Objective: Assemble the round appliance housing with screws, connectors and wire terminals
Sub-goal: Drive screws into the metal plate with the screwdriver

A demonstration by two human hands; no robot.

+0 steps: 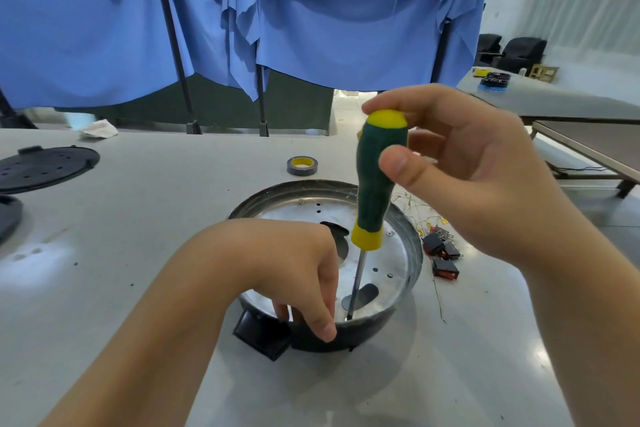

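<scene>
Blue curtains hang behind a pale bench [138, 218]. At its near centre we see the round housing [408, 253], a shallow metal pan. The right hand [460, 166] grips a green-and-yellow screwdriver [375, 184] upright (tip at the near inner edge). The left hand [294, 270] curls over the near rim, holding it. Black connectors [443, 253] and thin wires [415, 215] lie just right.

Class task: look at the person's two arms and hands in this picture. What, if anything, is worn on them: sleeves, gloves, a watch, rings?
Nothing is worn that the view shows. The left hand and the right hand are both bare, with no gloves and no rings on the fingers in view. Both forearms are bare to the picture's lower edge: no sleeve, cuff, watch or wristband shows. The nails are short and unpainted.
</scene>
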